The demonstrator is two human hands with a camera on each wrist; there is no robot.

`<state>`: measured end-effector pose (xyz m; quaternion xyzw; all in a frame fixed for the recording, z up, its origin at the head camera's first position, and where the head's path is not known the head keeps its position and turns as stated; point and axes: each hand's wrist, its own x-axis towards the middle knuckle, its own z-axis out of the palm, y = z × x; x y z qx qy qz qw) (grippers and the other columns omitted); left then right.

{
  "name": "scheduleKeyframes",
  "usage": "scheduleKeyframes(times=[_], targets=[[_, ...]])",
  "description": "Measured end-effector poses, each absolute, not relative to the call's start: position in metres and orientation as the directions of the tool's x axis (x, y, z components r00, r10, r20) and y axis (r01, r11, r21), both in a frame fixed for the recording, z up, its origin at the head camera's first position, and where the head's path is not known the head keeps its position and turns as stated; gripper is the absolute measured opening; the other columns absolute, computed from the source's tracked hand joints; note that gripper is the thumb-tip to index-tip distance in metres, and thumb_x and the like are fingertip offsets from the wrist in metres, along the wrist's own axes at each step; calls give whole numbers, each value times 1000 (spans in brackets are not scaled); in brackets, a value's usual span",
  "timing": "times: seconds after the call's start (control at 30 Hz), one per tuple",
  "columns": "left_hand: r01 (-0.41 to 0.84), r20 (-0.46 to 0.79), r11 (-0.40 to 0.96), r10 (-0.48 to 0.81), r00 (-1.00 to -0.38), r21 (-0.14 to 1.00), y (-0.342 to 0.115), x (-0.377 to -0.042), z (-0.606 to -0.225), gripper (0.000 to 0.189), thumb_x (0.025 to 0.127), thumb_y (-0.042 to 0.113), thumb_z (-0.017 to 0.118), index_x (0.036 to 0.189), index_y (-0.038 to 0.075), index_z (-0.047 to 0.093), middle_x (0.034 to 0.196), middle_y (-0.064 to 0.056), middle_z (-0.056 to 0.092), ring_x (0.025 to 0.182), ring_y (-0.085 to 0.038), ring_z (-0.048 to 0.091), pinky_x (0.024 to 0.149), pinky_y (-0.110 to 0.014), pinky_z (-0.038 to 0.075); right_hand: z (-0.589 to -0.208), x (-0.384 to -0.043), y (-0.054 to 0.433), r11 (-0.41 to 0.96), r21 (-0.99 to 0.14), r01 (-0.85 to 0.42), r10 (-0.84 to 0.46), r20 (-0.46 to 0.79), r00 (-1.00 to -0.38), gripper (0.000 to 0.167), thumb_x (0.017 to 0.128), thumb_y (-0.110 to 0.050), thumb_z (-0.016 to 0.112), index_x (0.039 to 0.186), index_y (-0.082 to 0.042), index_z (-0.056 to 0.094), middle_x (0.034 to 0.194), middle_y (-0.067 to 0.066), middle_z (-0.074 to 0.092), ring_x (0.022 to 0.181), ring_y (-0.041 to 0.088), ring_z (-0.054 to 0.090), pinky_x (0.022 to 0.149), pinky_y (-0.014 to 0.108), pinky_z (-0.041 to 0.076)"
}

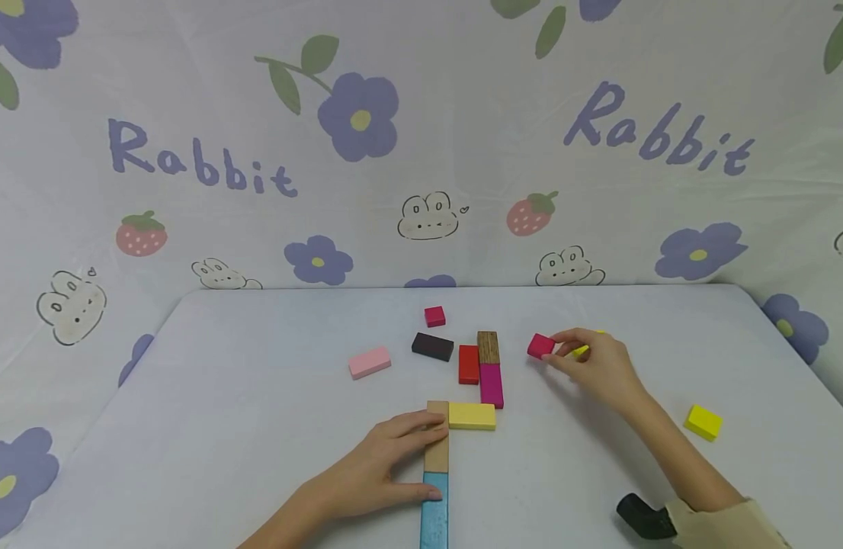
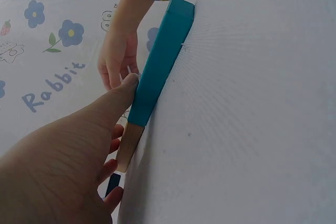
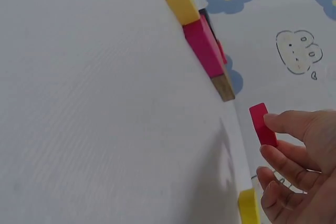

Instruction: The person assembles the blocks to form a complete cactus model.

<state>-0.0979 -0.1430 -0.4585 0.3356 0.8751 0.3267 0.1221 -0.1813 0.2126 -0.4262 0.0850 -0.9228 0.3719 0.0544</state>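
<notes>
My right hand [image 1: 600, 366] pinches a small crimson block [image 1: 541, 346] between thumb and fingers, and the right wrist view shows that block [image 3: 262, 124] from the side. My left hand [image 1: 383, 465] lies over a line of blocks: its fingertips touch a tan block [image 1: 437, 457] and its thumb rests on a blue block [image 1: 435, 518]. A pale yellow block [image 1: 472, 416] extends rightward from the tan one. Beyond its right end stand a magenta block [image 1: 492, 385] and a brown wood-grain block [image 1: 488, 347], end to end, with a red block [image 1: 468, 364] alongside.
Farther left lie a black block [image 1: 432, 347] and a pink block [image 1: 370, 362]; a small crimson block [image 1: 434, 316] is behind them. One bright yellow block [image 1: 581, 351] is partly hidden by the right hand, another yellow block [image 1: 703, 422] sits at right. Patterned cloth [image 1: 476, 137] backs the white table.
</notes>
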Motion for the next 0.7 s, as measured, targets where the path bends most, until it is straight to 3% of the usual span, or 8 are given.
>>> scheduleKeyframes(times=[0.7], targets=[[499,-8,573,663,-749,650,-142,-99,-458,72,96,54,73,159,27,49,168,8,38,154,-23,36,123,-58,36,-409,-188,145,642,-732,-228,-224,106,-969,39,92,-19,82,126,-1,74,88,6,68,76,20,55,56,20,45]])
